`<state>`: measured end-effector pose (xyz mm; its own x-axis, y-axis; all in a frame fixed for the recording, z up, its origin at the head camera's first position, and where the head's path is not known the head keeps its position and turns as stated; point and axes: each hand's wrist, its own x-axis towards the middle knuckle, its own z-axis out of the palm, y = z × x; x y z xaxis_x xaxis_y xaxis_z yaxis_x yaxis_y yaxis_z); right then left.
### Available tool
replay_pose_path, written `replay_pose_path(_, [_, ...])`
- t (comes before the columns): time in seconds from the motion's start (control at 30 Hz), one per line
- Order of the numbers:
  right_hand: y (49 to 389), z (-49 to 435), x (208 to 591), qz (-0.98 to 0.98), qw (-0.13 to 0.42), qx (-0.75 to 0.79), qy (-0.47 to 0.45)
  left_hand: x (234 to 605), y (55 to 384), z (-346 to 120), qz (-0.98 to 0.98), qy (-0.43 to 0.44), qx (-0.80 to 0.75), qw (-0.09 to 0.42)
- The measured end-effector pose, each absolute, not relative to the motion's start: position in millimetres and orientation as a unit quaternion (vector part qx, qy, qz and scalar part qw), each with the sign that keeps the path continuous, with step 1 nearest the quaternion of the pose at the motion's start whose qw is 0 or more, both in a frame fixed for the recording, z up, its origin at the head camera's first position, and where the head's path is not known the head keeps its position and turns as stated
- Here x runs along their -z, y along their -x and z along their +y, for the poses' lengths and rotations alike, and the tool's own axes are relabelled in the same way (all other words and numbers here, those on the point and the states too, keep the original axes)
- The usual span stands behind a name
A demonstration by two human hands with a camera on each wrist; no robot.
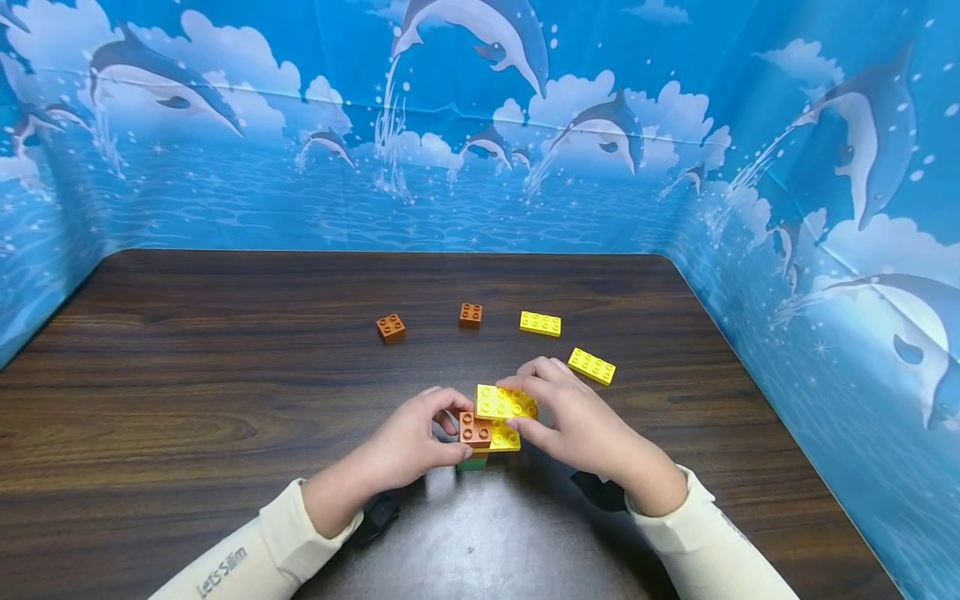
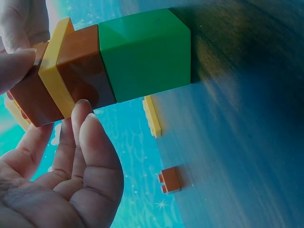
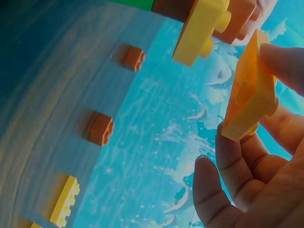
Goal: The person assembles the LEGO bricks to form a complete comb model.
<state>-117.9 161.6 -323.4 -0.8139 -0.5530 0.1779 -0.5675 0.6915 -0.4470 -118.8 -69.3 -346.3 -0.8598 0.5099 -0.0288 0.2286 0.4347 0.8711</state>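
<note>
Between thumb and fingers, my left hand (image 1: 408, 443) grips a small stack of toy building bricks. At the stack's base is a green block (image 2: 147, 54), with a brown brick (image 2: 88, 61) above it. Over that comes a yellow plate (image 3: 197, 35) that juts out to the right, topped by another brown brick (image 1: 475, 432). My right hand (image 1: 581, 425) pinches a second yellow plate (image 3: 249, 92) by its edges. In the right wrist view this plate is tilted and apart from the stack, its hollow underside partly showing.
Beyond the hands, two loose brown bricks (image 1: 391, 327) and two yellow plates (image 1: 540, 323) lie spread on the dark wooden table (image 1: 187, 400). A blue dolphin-print cloth (image 1: 300, 192) hangs behind the table and along its sides.
</note>
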Motion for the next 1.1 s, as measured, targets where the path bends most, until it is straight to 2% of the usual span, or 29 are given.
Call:
replay_pose_path(0.37, [112.1, 157.7, 325.3, -0.91, 0.016, -0.24, -0.338, 346.1, 118.9, -69.9, 0.839, -0.206, -0.478, 0.159])
replay_pose_path(1.1, [109.0, 151.7, 324.3, -0.91, 0.004, -0.227, -0.347, 344.4, 118.0, -70.4, 0.838, -0.201, -0.48, 0.164])
